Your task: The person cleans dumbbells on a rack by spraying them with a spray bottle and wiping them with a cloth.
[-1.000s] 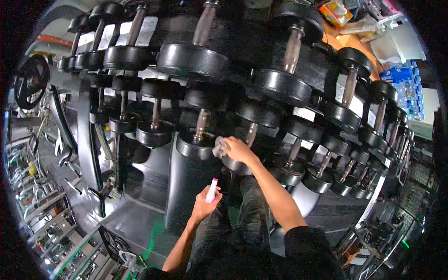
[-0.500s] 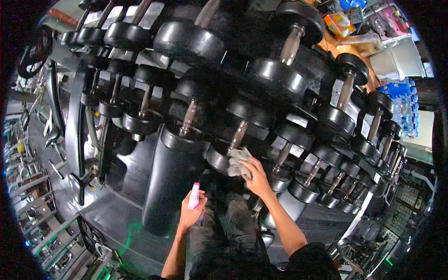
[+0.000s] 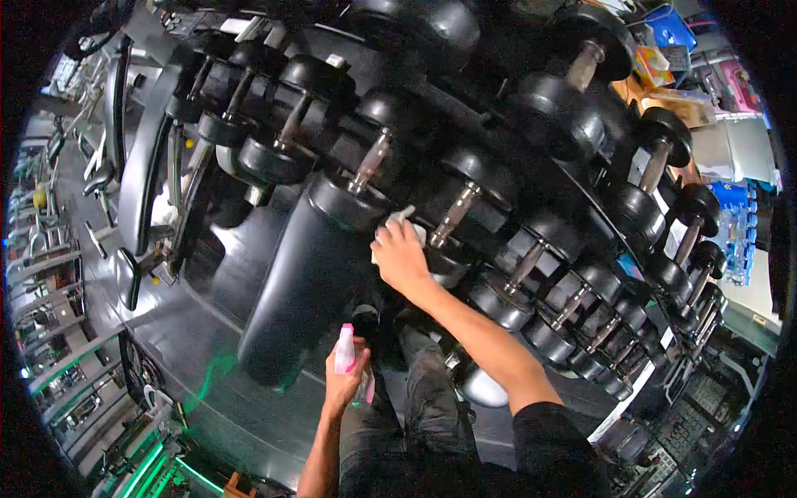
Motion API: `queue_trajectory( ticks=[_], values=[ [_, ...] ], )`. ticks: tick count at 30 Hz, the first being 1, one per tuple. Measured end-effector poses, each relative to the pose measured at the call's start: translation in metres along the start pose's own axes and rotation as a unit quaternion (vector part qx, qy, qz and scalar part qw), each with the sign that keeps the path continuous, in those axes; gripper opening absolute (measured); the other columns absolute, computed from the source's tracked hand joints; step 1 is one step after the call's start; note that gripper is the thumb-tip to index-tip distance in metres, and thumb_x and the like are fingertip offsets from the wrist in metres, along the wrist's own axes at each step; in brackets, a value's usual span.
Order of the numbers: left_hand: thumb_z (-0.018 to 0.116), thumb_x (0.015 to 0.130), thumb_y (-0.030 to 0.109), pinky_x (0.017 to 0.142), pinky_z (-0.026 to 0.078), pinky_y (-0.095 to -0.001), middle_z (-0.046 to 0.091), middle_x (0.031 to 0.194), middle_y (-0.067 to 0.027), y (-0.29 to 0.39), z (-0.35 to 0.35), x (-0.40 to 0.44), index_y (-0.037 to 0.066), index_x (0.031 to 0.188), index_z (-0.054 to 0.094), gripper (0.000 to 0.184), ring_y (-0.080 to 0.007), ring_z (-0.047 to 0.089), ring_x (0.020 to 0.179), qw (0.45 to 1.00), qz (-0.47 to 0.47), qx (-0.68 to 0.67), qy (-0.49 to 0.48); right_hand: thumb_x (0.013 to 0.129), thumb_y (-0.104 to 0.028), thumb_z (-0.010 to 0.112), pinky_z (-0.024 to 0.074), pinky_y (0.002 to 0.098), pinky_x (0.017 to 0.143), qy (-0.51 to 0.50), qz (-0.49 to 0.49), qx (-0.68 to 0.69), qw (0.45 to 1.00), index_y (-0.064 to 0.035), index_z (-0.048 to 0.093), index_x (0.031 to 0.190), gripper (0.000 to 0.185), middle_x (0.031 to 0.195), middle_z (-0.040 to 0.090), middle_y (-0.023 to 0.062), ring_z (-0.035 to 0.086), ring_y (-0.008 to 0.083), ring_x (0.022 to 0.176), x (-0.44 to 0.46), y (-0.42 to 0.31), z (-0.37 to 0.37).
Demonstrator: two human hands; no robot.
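My left hand [image 3: 342,382] is wrapped round a white and pink spray bottle [image 3: 345,353], held upright in front of my legs. Pressed under my right hand [image 3: 402,256] is a pale cloth [image 3: 419,232], against the near end of a black dumbbell whose metal handle [image 3: 456,214] shows just to the right. Another dumbbell [image 3: 369,166] lies to the left of that hand. Both dumbbells rest on the lower row of a rack.
More dumbbells [image 3: 527,266] run along the rack to both sides. A black padded bench [image 3: 286,282] stands at the left. Water bottles [image 3: 737,236] and a white bin [image 3: 730,149] are at the upper right. Gym machines line the left edge.
The view has shifted along the rack. My right hand, with the cloth, has moved from the handle's near side to the left side of the dumbbell's end. My left hand keeps the bottle.
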State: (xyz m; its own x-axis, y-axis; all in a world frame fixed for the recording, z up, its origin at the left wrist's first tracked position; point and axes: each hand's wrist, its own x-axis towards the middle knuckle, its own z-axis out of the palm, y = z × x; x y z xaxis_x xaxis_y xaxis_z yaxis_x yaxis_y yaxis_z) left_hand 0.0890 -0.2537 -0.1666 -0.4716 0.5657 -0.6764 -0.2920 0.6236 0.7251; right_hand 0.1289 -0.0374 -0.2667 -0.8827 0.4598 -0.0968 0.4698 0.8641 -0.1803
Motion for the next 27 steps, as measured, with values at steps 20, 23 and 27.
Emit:
queue_trajectory(
  ticks=[20,23,27],
  values=[
    [0.061,0.082,0.001,0.053,0.045,-0.0237,0.059,0.08,-0.0019,-0.048,-0.021,-0.016,0.002,0.105,0.055,0.024,-0.0078,0.055,0.061,0.995,0.016,-0.084,-0.056,0.064,0.01,0.056,0.0372,0.0448,0.101,0.298,0.295,0.223,0.88,-0.0125,0.053,0.125,0.066,0.133,0.043,0.0172,0.039,0.0398,0.124,-0.154,0.005,0.057],
    [0.06,0.082,0.0,0.053,0.045,-0.0239,0.059,0.08,-0.0028,-0.045,-0.023,-0.016,0.001,0.106,0.053,0.024,-0.0088,0.055,0.058,0.996,0.022,-0.062,-0.062,0.078,0.009,0.05,0.0372,0.0413,0.1,0.365,0.395,0.313,0.783,-0.0065,0.045,0.132,0.056,0.128,0.047,0.0218,0.043,0.04,0.12,-0.141,-0.008,0.061],
    [0.062,0.081,0.0,0.054,0.046,-0.0239,0.059,0.081,-0.0033,-0.042,-0.033,-0.022,0.0,0.106,0.054,0.025,-0.009,0.056,0.06,0.997,0.03,-0.034,-0.056,0.071,0.003,0.055,0.0367,0.0431,0.099,0.38,0.322,0.183,0.848,-0.0077,0.055,0.122,0.052,0.121,0.052,0.0149,0.044,0.0339,0.12,-0.111,-0.014,0.037]
  ],
)
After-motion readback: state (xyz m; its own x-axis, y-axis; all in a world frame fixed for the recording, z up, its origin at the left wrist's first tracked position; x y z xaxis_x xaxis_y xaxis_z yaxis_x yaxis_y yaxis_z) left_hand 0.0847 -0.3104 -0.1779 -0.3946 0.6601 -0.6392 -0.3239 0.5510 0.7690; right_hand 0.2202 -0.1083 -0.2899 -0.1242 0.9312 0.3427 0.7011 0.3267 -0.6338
